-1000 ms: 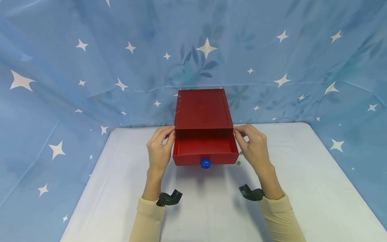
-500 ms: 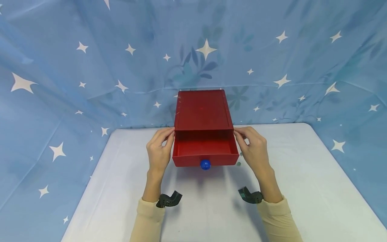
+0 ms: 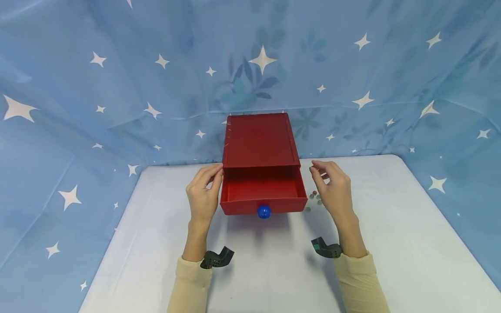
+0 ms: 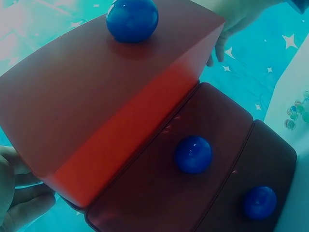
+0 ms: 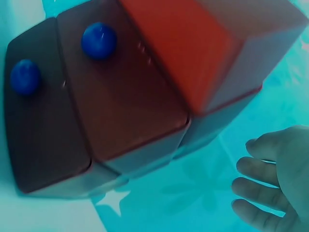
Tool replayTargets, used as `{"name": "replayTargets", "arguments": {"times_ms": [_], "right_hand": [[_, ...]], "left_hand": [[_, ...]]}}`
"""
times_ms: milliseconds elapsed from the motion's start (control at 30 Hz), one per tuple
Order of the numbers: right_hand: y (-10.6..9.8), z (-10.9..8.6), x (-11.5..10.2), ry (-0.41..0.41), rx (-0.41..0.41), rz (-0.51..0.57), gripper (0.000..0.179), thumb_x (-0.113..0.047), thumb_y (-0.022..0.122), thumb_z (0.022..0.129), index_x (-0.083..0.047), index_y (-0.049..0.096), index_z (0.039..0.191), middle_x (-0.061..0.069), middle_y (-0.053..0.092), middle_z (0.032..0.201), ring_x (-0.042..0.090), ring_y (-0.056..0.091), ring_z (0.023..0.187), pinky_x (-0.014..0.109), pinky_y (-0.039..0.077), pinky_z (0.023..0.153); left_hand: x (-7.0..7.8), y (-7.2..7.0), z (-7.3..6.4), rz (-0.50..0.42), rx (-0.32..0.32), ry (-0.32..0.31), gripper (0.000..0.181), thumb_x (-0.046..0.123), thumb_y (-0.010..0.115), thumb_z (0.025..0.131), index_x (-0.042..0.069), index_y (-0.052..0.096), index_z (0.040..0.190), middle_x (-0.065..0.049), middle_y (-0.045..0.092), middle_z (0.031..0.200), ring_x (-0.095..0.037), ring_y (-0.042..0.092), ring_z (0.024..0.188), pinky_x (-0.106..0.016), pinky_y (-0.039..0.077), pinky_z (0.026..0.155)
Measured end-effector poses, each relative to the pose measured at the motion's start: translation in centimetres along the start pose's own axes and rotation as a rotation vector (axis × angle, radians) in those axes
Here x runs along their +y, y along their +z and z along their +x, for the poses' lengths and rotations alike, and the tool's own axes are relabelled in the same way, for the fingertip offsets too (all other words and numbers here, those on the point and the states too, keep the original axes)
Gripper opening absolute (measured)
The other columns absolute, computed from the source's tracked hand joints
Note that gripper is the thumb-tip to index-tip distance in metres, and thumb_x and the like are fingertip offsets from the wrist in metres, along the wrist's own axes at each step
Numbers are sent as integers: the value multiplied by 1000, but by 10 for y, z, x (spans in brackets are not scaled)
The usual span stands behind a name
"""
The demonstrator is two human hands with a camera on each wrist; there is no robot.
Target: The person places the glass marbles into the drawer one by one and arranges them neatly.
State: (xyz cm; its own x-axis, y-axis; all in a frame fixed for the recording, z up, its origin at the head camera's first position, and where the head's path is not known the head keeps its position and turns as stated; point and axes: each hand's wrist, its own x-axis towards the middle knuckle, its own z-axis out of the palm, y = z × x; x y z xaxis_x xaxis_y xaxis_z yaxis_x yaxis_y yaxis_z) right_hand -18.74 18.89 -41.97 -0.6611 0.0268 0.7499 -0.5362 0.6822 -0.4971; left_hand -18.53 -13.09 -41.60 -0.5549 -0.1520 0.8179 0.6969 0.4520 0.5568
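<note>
A red drawer cabinet [image 3: 260, 139] with three drawers stands on the table, each front bearing a round blue knob. Its top drawer [image 3: 263, 206] is pulled out, its red floor showing; the two lower drawers [image 4: 159, 164] are closed in the left wrist view. My left hand [image 3: 202, 195] touches the cabinet's left side near the upper front corner, thumb and fingers extended. To the right, my right hand [image 3: 334, 189] is apart from the cabinet, fingers loosely bent and holding nothing. In the right wrist view a gap shows between its fingers [image 5: 258, 191] and the cabinet side.
Several glass marbles [image 3: 308, 209] lie on the white table [image 3: 270, 274] just right of the cabinet, partly behind my right hand. A blue curtain with white stars [image 3: 262, 58] hangs close behind the cabinet.
My right hand has let go of the cabinet's right side and moved a little to the right, uncovering more marbles. My left hand stays at the left side; the drawer has not moved.
</note>
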Motion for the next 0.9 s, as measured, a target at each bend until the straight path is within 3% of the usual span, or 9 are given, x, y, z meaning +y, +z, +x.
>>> {"name": "replayTargets", "arguments": {"times_ms": [300,900], "right_hand": [[-1,-6,28,99,-23,-38,22,-9,71,92,1,72,112,16,72,100,27,68,81,1,43,75],[3,-18,65,269,-131,-81,20,-13,69,95,0,71,110,17,69,99,30,66,88,10,42,71]], "left_hand": [[0,0,-2,-1,-9,-28,20,5,69,93,4,76,111,-12,76,106,-23,73,94,-16,57,87],[-1,0,-2,7,-15,-39,20,6,68,94,5,76,112,-11,76,106,-22,73,94,-16,57,88]]}}
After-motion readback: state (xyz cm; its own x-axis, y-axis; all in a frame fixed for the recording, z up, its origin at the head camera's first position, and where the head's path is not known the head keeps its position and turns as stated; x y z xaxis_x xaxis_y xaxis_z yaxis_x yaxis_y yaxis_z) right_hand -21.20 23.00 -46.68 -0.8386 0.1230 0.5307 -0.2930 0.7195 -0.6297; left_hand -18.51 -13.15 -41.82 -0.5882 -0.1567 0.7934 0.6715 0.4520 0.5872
